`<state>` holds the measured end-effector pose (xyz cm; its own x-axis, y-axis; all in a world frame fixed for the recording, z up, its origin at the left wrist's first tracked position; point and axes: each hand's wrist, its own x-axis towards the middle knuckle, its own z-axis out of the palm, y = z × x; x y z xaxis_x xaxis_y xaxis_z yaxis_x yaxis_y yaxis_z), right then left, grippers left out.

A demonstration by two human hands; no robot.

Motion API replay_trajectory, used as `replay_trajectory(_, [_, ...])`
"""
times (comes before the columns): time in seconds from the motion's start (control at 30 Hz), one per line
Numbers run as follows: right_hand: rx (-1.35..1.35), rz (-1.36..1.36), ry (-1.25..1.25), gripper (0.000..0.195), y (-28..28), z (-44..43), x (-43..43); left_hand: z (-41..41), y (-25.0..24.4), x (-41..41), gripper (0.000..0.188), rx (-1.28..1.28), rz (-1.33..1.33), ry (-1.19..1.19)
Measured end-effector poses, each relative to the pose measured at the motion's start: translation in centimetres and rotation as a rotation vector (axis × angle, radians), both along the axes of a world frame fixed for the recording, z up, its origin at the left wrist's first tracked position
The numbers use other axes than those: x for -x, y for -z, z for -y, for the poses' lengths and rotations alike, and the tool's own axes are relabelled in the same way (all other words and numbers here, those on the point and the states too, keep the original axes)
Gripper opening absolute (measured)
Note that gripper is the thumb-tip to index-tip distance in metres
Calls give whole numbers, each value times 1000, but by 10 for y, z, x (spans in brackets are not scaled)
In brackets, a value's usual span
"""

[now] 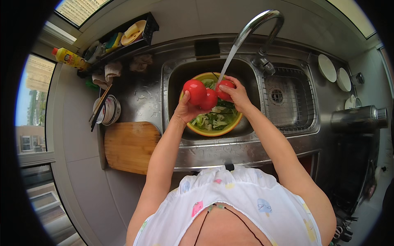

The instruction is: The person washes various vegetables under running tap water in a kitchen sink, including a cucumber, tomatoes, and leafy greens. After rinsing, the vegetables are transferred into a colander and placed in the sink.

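Two red tomatoes, a larger one and another beside it, rest in my left hand. My right hand grips a third tomato by its side, close to the other two. Water from the chrome faucet runs down at this third tomato. Below both hands a yellow basin sits in the left sink bowl. Cauliflower florets and green leaves lie in water in the basin, partly hidden by my hands.
A wire basket lines the right sink bowl. To the left are a wooden cutting board, stacked bowls with chopsticks, and a black rack with sponges. White bowls and a steel thermos stand at right.
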<state>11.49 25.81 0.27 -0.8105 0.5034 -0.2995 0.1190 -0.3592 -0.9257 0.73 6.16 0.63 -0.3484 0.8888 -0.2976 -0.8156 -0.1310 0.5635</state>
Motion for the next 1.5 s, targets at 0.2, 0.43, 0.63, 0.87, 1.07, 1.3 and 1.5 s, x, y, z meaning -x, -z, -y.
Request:
replay_trajectory(0.2, [167, 180, 237, 47, 3, -30, -57, -75, -7, -15, 92, 24, 54, 170])
replay_trajectory(0.43, [462, 137, 303, 38, -1, -42, -53, -116, 5, 20, 87, 52, 160, 96])
replay_trajectory(0.63, [785, 65, 229, 40, 17, -22, 23, -52, -8, 39, 88, -25, 206, -63])
replay_trajectory(0.87, [176, 92, 50, 41, -13, 12, 30, 4, -9, 22, 94, 102, 12, -70])
replay_trajectory(1.07, [302, 177, 316, 55, 31, -20, -27, -51, -2, -13, 90, 112, 50, 148])
replay_trajectory(1.3, [519, 184, 353, 35, 22, -38, -49, -118, 12, 15, 78, 89, 151, 27])
replay_trajectory(1.5, [1018, 95, 316, 42, 18, -29, 26, -63, -16, 35, 90, 111, 108, -112])
